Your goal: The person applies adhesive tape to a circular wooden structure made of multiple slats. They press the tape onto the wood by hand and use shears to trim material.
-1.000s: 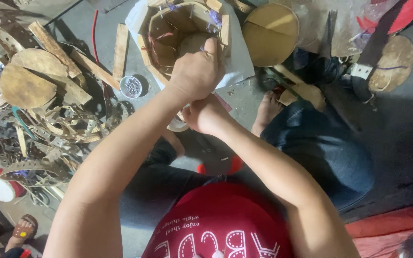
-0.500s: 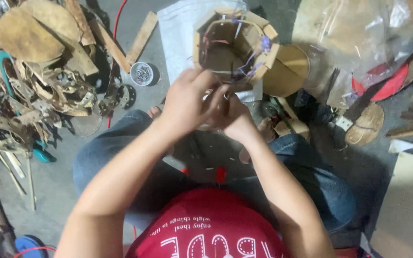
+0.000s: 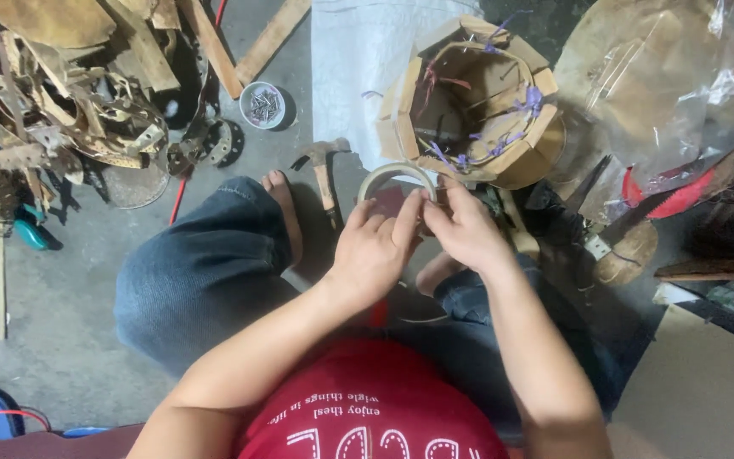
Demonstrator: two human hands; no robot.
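Observation:
I sit cross-legged on a concrete floor. Both hands meet over my lap on a pale thin ring [image 3: 397, 174] of bent strip. My left hand [image 3: 375, 251] pinches its near edge from the left, and my right hand [image 3: 465, 229] pinches it from the right, fingertips almost touching. Just beyond the ring stands a many-sided wooden frame [image 3: 477, 102] with a bent strip inside and purple ties around it. A hammer [image 3: 323, 170] lies on the floor left of the ring, by my bare foot.
A small round tin of nails [image 3: 262, 105] sits at upper left. A heap of wood offcuts and scrap strips [image 3: 70, 110] fills the left. Clear plastic bags over round boards [image 3: 664, 76] lie at the right, with a white sack [image 3: 358, 59] under the frame.
The view has tipped down and back. My hands came down from the wooden frame to my lap and now hold the thin ring between them.

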